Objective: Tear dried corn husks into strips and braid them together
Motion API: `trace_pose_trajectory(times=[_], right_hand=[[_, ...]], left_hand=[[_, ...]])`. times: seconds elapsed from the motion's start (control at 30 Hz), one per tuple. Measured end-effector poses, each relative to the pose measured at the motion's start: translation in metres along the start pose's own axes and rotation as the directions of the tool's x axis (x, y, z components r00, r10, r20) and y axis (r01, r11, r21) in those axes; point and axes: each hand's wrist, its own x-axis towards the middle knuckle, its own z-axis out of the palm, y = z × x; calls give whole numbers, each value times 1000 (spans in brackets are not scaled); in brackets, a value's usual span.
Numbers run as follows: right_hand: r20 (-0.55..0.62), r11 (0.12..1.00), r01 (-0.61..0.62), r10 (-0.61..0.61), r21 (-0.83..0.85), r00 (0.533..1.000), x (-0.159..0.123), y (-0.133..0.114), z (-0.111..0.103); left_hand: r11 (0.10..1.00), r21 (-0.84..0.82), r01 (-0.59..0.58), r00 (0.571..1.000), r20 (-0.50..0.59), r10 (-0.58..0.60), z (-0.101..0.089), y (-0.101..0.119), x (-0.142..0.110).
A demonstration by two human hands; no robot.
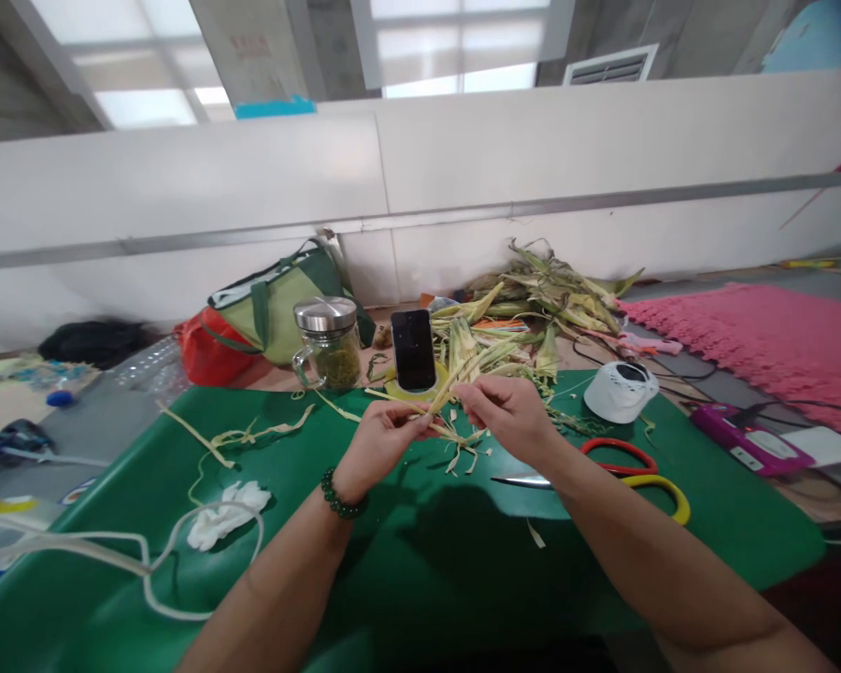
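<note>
yellowish husk strips (455,376) are between the two hands, above the green desk (463,570), and some of their long ends point up and to the far side. the left hand (382,439), which wears a dark green bead bracelet (343,500) on its wrist, has the thumb and fingers pressed narrow together on the strips. the right hand (506,411) is just beside it, and its fingers also are bent and closed upon the same strips, a little higher. under the hands, small torn husk pieces (466,451) lie scattered on the desk. directly behind the hands stands a dark phone (413,348), leaned back, and to the left of it there is a glass jar (337,363) with a metal lid. a large husk pile (547,290) lies farther back, near the white wall (463,150). scissors (631,470) with one red and one yellow handle rest partly behind the right forearm, and a crumpled white tissue (225,517) lies at the left side.
</note>
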Motion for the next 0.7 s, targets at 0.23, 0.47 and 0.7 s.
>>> trace_pose_trajectory(times=[0.23, 0.47, 0.7], right_hand=[[56, 972, -54, 42, 230, 998, 3, 5, 11], [58, 677, 566, -616, -470, 785, -17, -13, 16], [186, 469, 592, -659, -656, 729, -24, -8, 31]], left_hand=[[994, -93, 54, 998, 18, -53, 1, 2, 0], [973, -211, 99, 992, -60, -114, 4, 0, 0], [952, -279, 128, 988, -50, -148, 6, 2, -1]])
